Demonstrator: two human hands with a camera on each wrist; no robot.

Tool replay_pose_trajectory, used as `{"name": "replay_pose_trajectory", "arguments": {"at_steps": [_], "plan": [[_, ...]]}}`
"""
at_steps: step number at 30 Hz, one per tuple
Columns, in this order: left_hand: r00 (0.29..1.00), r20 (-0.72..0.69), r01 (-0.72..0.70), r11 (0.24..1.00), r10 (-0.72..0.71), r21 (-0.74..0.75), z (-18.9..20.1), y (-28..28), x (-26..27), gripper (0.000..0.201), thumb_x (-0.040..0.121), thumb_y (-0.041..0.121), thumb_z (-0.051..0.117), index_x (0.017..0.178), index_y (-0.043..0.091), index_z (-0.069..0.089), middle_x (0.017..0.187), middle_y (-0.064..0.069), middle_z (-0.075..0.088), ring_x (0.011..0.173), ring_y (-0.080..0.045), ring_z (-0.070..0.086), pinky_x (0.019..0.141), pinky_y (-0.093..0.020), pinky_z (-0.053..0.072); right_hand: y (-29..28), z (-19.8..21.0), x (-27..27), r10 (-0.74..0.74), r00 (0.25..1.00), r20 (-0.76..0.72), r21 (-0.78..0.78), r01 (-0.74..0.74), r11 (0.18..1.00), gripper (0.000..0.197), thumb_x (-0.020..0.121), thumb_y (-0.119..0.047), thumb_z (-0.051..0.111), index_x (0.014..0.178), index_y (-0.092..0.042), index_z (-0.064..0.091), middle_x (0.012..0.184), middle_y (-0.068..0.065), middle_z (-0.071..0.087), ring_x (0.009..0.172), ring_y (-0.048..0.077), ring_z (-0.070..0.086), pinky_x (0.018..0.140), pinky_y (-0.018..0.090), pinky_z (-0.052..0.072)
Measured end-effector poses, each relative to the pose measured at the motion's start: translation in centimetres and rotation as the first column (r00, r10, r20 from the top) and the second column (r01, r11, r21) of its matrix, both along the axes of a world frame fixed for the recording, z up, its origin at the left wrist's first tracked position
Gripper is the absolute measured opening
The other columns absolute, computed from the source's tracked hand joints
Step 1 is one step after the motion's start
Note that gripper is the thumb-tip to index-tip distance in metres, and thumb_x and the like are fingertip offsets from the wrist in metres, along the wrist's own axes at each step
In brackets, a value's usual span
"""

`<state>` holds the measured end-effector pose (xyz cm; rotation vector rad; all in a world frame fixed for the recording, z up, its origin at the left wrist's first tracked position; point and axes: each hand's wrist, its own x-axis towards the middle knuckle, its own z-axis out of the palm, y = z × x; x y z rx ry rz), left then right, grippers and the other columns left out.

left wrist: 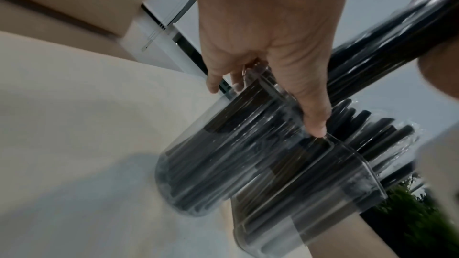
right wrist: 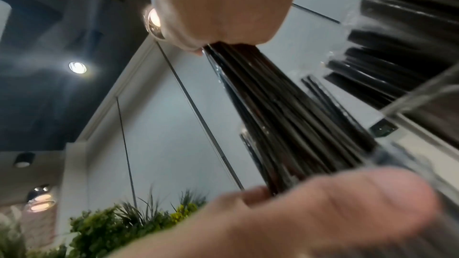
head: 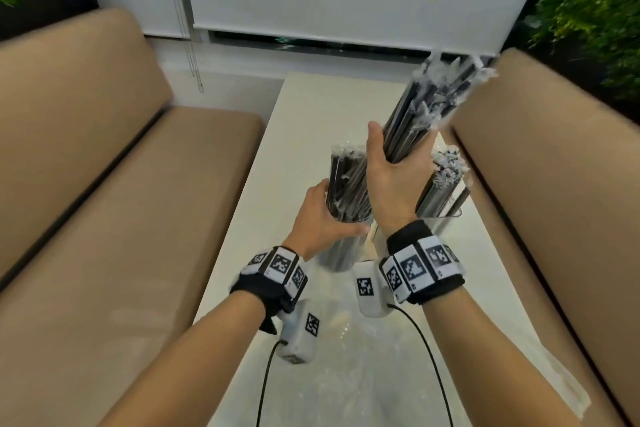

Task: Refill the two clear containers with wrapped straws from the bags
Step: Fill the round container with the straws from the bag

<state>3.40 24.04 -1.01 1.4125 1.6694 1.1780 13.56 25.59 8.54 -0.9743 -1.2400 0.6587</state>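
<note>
My left hand [head: 323,215] grips a clear container [head: 346,239] holding black wrapped straws [head: 348,180] and tilts it over the white table [head: 304,121]. In the left wrist view my thumb [left wrist: 315,123] presses the container [left wrist: 223,156] wall. My right hand [head: 389,168] holds a raised bundle of black wrapped straws [head: 426,104], which leans up and to the right above both containers. The right wrist view shows this bundle [right wrist: 285,117] pinched between fingers [right wrist: 218,7] and thumb [right wrist: 335,203]. The second clear container [head: 441,215], also holding straws, stands at the right.
Crumpled clear plastic bags [head: 356,378] lie on the near part of the table. Tan cushioned benches [head: 114,184] flank the table on both sides, the right one [head: 554,184] close to the second container. A window blind and plants stand behind.
</note>
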Motion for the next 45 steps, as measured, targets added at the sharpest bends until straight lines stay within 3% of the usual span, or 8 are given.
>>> {"name": "replay_pose_trajectory", "arguments": {"at_steps": [4,16,20,26,29,33,39,45], "plan": [[1.0,0.016,0.024,0.998,-0.025,0.06,-0.6,0.6,-0.3,0.064,0.059,0.029,0.093,0.112,0.022,0.06,0.104,0.011,0.067,0.094,0.01,0.064,0.083,-0.013,0.053,0.6,-2.1,-0.4,0.082,0.993,0.084,-0.224,-0.061,0.973,0.079,0.092,-0.029,0.066,0.153,-0.005,0.021,0.137,0.002,0.052,0.122,0.004,0.045,0.089,0.001,0.027],[1.0,0.013,-0.01,1.0,0.01,-0.016,-2.0,1.2,-0.4,0.079,0.059,0.03,0.091,0.123,0.015,0.048,0.121,-0.002,0.05,0.111,-0.014,0.054,0.098,-0.036,0.052,0.5,-4.1,0.0,0.299,0.85,0.433,-0.302,-0.176,0.937,0.063,0.08,-0.026,0.079,0.126,-0.012,0.039,0.116,0.007,0.064,0.102,0.021,0.065,0.08,0.025,0.056],[1.0,-0.009,0.012,1.0,-0.012,-0.018,-2.2,1.3,-0.3,0.096,0.047,0.064,0.088,0.126,0.026,0.05,0.121,-0.001,0.058,0.112,-0.015,0.06,0.094,-0.041,0.056,0.0,-0.5,1.7,0.223,0.824,0.521,-0.102,-0.199,0.975,0.089,0.079,-0.012,0.078,0.148,-0.015,0.021,0.133,0.009,0.046,0.114,0.017,0.049,0.086,0.003,0.036],[0.999,-0.036,0.024,1.0,-0.024,-0.009,-2.0,1.3,-0.4,0.095,0.049,0.058,0.087,0.129,0.025,0.047,0.125,0.001,0.055,0.116,-0.015,0.058,0.098,-0.041,0.054,2.2,1.4,1.9,0.236,0.577,0.782,-0.107,-0.248,0.963,0.082,0.088,-0.049,0.062,0.154,-0.02,0.021,0.161,0.009,0.023,0.149,0.028,0.019,0.12,0.052,0.019],[0.999,-0.014,0.032,0.999,-0.032,-0.015,-1.7,1.2,-0.3,0.097,0.053,0.047,0.09,0.134,0.022,0.043,0.131,-0.002,0.049,0.122,-0.016,0.053,0.103,-0.039,0.05,2.9,0.2,1.0,0.329,0.494,0.805,-0.203,-0.292,0.935,0.082,0.091,-0.058,0.055,0.154,-0.016,0.024,0.163,0.006,0.024,0.151,0.023,0.017,0.123,0.05,0.007],[0.999,0.042,0.034,0.999,-0.032,-0.03,-1.9,1.1,-0.4,0.101,0.06,0.036,0.091,0.142,0.018,0.035,0.138,-0.005,0.042,0.127,-0.018,0.049,0.106,-0.04,0.047,3.6,-1.0,-0.4,0.285,0.458,0.842,-0.138,-0.33,0.934,0.041,0.09,-0.042,0.064,0.11,-0.006,0.068,0.142,0.007,0.055,0.138,0.024,0.043,0.118,0.054,0.021],[0.999,-0.002,0.04,0.999,-0.041,-0.024,-1.9,1.2,-0.5,0.104,0.057,0.045,0.089,0.142,0.018,0.036,0.136,-0.002,0.043,0.126,-0.015,0.048,0.106,-0.037,0.047,3.7,-1.7,-0.6,0.232,0.577,0.783,0.032,-0.411,0.911,0.07,0.084,0.006,0.048,0.147,-0.022,0.041,0.149,0.003,0.049,0.124,0.026,0.055,0.104,0.042,0.046],[0.999,-0.029,0.03,0.999,-0.032,-0.045,-1.5,0.9,-0.3,0.101,0.056,0.046,0.089,0.138,0.018,0.039,0.133,-0.003,0.046,0.123,-0.017,0.05,0.103,-0.04,0.05,4.1,-2.6,0.3,0.143,0.301,0.943,-0.049,-0.301,0.952,0.036,0.105,-0.025,0.038,0.129,-0.008,0.06,0.151,0.013,0.045,0.138,0.023,0.045,0.117,0.04,0.021]]}}
